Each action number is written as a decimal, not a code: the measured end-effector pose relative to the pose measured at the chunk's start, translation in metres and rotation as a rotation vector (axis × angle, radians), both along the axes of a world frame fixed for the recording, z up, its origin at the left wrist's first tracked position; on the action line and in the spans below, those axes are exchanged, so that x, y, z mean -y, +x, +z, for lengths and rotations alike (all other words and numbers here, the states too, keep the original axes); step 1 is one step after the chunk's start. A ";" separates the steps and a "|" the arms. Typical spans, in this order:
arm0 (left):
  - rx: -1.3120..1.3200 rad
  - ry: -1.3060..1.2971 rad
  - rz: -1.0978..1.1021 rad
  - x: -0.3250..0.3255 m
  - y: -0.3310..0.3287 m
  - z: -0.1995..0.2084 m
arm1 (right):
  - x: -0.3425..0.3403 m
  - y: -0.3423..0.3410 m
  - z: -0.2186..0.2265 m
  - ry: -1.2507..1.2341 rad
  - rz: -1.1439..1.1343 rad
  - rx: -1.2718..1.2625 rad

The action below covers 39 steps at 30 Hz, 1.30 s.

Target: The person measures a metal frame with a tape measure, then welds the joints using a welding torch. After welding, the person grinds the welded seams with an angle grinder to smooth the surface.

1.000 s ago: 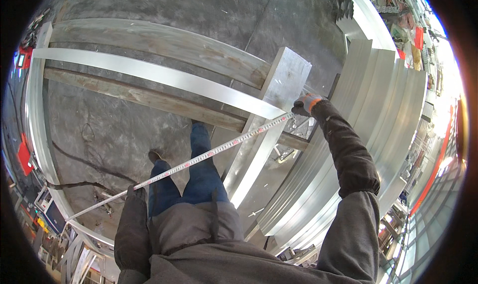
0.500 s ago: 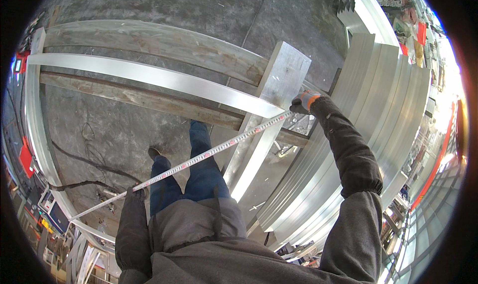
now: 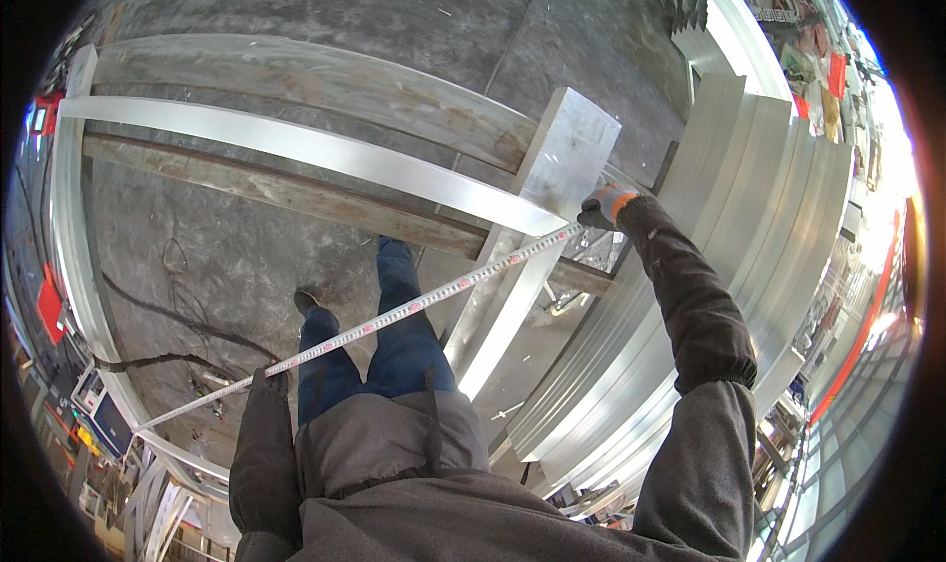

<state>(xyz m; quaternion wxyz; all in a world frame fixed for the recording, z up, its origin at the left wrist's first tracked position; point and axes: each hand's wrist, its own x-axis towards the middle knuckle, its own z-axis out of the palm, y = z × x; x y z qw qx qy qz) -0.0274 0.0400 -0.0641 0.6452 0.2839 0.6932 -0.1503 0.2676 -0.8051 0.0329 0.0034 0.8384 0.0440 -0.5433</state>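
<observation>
Tape [image 3: 424,302] runs straight, right hand [image 3: 604,207] gripping it — left hand [image 3: 268,382] touching, its fingers we can't tell — let's hold it taut.

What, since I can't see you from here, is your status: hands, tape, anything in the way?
Right hand closed on measuring tape at its right end. Left hand at the tape, grip unclear. Tape stretched out, nothing seen blocking it.

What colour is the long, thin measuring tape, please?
The long, thin measuring tape is white with dark and red markings, shown in the head view.
</observation>
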 end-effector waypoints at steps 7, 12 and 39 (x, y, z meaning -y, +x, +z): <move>0.153 -0.122 -0.008 -0.026 -0.022 -0.024 | 0.015 -0.008 -0.011 0.083 0.030 0.053; 0.389 0.119 0.050 -0.026 -0.012 0.012 | -0.048 -0.017 0.017 0.329 -0.071 -0.152; 0.755 0.386 -0.227 -0.129 0.087 0.080 | -0.712 -0.091 -0.011 0.986 0.062 0.151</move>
